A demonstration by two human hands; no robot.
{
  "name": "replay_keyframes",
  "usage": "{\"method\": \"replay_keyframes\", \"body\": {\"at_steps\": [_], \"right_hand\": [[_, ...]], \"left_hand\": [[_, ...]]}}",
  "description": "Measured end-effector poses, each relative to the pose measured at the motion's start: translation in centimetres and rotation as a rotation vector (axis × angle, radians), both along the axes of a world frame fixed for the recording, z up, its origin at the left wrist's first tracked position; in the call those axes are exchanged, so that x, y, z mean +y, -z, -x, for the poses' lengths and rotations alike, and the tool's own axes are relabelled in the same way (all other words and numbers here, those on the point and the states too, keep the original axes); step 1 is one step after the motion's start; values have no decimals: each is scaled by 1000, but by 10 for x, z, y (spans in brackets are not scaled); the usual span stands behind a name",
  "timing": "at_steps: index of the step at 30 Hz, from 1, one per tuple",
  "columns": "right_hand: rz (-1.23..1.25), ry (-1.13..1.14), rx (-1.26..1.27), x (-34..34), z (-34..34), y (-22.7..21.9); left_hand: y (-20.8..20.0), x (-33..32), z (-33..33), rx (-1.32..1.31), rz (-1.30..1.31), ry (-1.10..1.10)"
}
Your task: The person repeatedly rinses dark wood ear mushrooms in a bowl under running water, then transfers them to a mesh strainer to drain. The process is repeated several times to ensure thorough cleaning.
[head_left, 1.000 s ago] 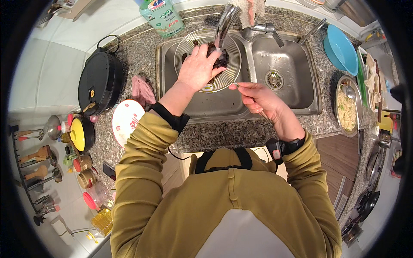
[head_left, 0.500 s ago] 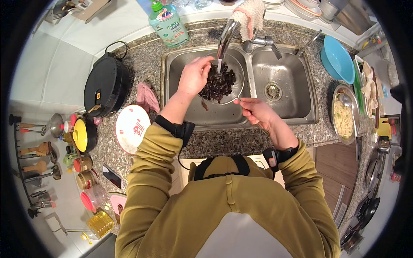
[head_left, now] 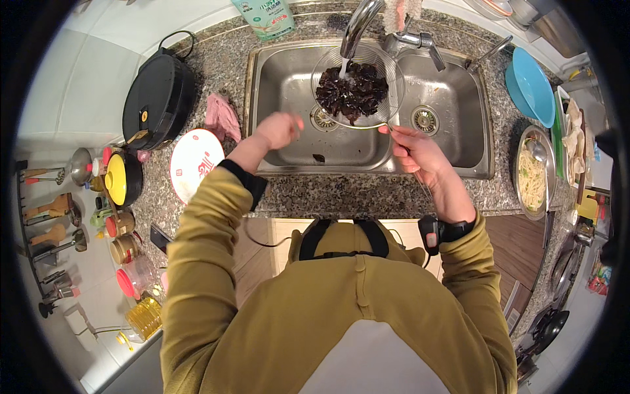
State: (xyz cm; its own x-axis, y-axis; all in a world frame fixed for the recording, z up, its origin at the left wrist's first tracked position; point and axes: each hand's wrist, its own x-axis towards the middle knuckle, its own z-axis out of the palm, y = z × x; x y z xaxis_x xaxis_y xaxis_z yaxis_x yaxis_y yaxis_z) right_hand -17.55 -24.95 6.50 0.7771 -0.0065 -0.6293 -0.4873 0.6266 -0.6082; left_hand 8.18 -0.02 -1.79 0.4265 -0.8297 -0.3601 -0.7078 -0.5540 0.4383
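Observation:
A round wire strainer (head_left: 397, 98) holds a heap of dark, wet wood ear fungus (head_left: 354, 92). It is above the left basin (head_left: 289, 72) and reaches over the divider, under the running faucet (head_left: 359, 29). My right hand (head_left: 420, 152) is closed around the strainer's thin wire handle. Over the left part of that basin, apart from the strainer, my left hand (head_left: 279, 130) has its fingers curled, slightly blurred, with nothing visible in them. One loose dark piece (head_left: 319, 158) lies on the basin floor near the front.
Left of the sink are a pink cloth (head_left: 223, 118), a white plate (head_left: 193, 164) and a black round electric pan (head_left: 157, 98). On the right stand a blue bowl (head_left: 528, 85) and a metal bowl of shredded food (head_left: 533, 174) with a spoon. The right basin (head_left: 453, 92) adjoins.
My left hand has left the strainer, moving left and toward me. The strainer has shifted right, still in my right hand, uncovering the left drain. The view has also shifted.

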Motion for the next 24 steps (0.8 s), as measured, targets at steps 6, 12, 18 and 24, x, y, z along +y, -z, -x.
{"method": "replay_keyframes", "body": {"at_steps": [6, 12, 18, 24], "right_hand": [[34, 5, 79, -4, 19, -6], [-20, 114, 135, -8, 42, -11], [-36, 180, 144, -7, 51, -21], [7, 192, 127, -7, 50, -26]], "left_hand": [[74, -41, 3, 73, -442, 569], [126, -65, 18, 25, -496, 900], [132, -73, 16, 10, -626, 852], [126, -65, 3, -3, -475, 636]]}}
